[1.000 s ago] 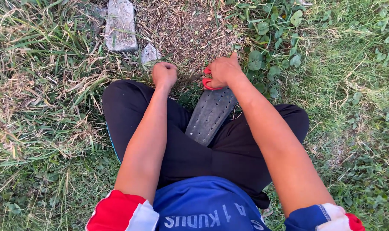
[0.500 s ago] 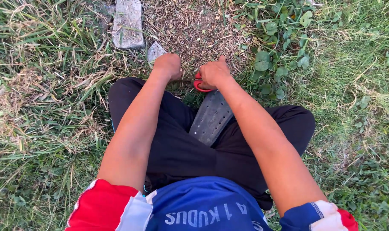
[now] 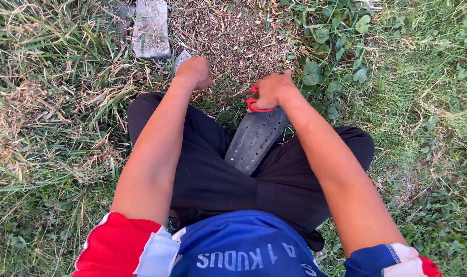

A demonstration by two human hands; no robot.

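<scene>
Bare dirt patch [image 3: 233, 41] ahead open — stone block [image 3: 150, 28] left, leafy weeds [image 3: 328, 36] right.

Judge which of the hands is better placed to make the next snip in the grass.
Right, probably. The right hand grips the red-handled scissors at the grass; the left hand is a closed fist on the ground beside it, holding no tool.

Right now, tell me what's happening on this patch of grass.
A person crouches or sits low over a bare, dry patch of ground among the grass. The right hand grips red-handled scissors close to the ground. The left hand is closed in a fist beside them, apparently pinching grass stalks, though what it holds is hard to see. A dark perforated sandal shows between the legs. A flat grey stone lies just beyond.
</scene>
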